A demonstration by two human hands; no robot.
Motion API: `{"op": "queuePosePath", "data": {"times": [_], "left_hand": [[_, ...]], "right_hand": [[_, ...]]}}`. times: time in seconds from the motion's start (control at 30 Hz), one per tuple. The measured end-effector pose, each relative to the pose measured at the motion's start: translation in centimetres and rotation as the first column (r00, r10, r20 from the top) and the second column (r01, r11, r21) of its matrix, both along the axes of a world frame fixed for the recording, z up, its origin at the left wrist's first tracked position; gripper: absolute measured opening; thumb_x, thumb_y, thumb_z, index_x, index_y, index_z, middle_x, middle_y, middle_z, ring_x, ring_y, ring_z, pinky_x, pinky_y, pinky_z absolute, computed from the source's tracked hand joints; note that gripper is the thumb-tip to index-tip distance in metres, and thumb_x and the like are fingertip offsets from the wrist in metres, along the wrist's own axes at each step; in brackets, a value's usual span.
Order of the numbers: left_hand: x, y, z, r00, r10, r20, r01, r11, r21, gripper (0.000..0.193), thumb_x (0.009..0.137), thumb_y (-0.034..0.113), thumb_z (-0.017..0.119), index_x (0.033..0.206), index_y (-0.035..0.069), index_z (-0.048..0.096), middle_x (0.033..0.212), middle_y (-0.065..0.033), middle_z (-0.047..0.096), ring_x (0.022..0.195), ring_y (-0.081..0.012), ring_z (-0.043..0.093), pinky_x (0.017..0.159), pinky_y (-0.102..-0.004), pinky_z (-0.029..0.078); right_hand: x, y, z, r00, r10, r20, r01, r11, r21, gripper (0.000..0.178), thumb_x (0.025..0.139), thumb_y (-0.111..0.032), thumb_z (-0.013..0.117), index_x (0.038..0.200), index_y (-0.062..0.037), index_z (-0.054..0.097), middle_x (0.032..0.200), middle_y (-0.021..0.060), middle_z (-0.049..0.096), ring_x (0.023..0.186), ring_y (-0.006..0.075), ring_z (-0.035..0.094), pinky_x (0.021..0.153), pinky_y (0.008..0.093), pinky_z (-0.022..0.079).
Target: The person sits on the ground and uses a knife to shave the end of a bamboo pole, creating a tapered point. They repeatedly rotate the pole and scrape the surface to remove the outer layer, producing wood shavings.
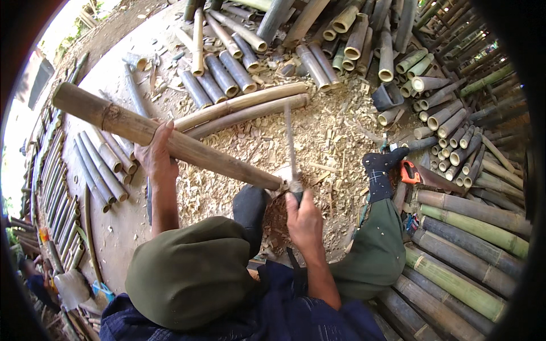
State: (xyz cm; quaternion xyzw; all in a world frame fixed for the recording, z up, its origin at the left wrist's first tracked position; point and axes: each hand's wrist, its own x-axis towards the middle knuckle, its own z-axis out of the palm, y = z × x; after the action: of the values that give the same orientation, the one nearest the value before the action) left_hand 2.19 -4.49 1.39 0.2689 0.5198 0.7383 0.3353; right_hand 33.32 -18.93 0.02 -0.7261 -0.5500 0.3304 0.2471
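Note:
My left hand (156,152) is wrapped round a long brown bamboo pole (216,158). The pole slants from the upper left down to the middle, its near end close to my right hand. In my right hand (306,223) is the dark handle of a long, narrow knife (290,142), its blade pointing away from me. The pole's end lies right beside the base of the blade; I cannot tell whether they touch. Beyond the pole, two long bamboo pieces (244,116) lie side by side on the ground.
Wood shavings (335,131) cover the ground. Cut bamboo tubes (227,74) lie ahead, with more stacked at the right (446,116) and left (99,165). An orange-handled saw (410,172) rests by my right foot (380,170). Thick bamboo poles (460,256) lie beside my right leg.

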Motion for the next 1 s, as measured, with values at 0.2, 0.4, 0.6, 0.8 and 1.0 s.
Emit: {"op": "queuePosePath", "data": {"times": [0.2,0.4,0.6,0.8,1.0], "left_hand": [[1.4,0.6,0.0,0.999,0.003,-0.039,-0.006,0.997,-0.075,0.042,0.079,0.005,0.087,0.112,-0.001,0.062,0.097,-0.0095,0.069,0.088,-0.0207,0.068,0.085,-0.0355,0.055],[-0.4,-0.5,0.4,0.923,-0.346,0.165,0.308,0.926,0.218,0.047,0.080,-0.002,0.077,0.121,-0.001,0.055,0.103,-0.0109,0.064,0.095,-0.0257,0.068,0.093,-0.0418,0.057],[0.7,-0.3,1.3,0.886,-0.453,0.103,0.419,0.875,0.243,0.051,0.079,-0.002,0.077,0.124,0.001,0.054,0.104,-0.0112,0.064,0.097,-0.0255,0.067,0.096,-0.0433,0.056],[1.3,-0.7,1.7,0.981,-0.183,0.060,0.179,0.982,0.065,0.057,0.081,0.008,0.085,0.128,-0.002,0.054,0.107,-0.0123,0.065,0.097,-0.0236,0.067,0.093,-0.0406,0.055],[2.1,0.6,1.3,0.988,0.130,-0.083,-0.133,0.990,-0.041,0.055,0.078,0.008,0.091,0.121,-0.004,0.059,0.102,-0.0101,0.068,0.091,-0.0189,0.066,0.082,-0.0347,0.054]], "right_hand": [[1.2,-1.5,-9.9,0.980,0.042,0.194,0.000,0.977,-0.211,0.039,0.105,-0.038,0.056,0.115,-0.0005,0.055,0.088,0.0280,0.071,0.079,0.0514,0.069,0.069,0.0566,0.054],[1.2,-0.4,-3.9,1.000,0.016,0.012,-0.013,0.976,-0.216,0.046,0.104,-0.044,0.056,0.111,0.0014,0.052,0.089,0.0324,0.069,0.087,0.0529,0.067,0.076,0.0584,0.052],[0.1,-2.3,-3.8,0.994,-0.064,-0.085,0.081,0.973,0.215,0.037,0.103,-0.032,0.061,0.120,0.0005,0.053,0.089,0.0288,0.070,0.083,0.0497,0.069,0.069,0.0530,0.055],[1.1,-1.9,-7.5,0.986,0.094,0.136,-0.075,0.987,-0.140,0.044,0.104,-0.042,0.056,0.116,0.0004,0.053,0.094,0.0317,0.068,0.089,0.0521,0.066,0.076,0.0610,0.051],[0.0,-1.4,2.8,0.980,-0.032,-0.195,0.084,0.962,0.261,0.030,0.104,-0.029,0.060,0.113,-0.0017,0.053,0.082,0.0260,0.068,0.071,0.0462,0.069,0.060,0.0522,0.052]]}}
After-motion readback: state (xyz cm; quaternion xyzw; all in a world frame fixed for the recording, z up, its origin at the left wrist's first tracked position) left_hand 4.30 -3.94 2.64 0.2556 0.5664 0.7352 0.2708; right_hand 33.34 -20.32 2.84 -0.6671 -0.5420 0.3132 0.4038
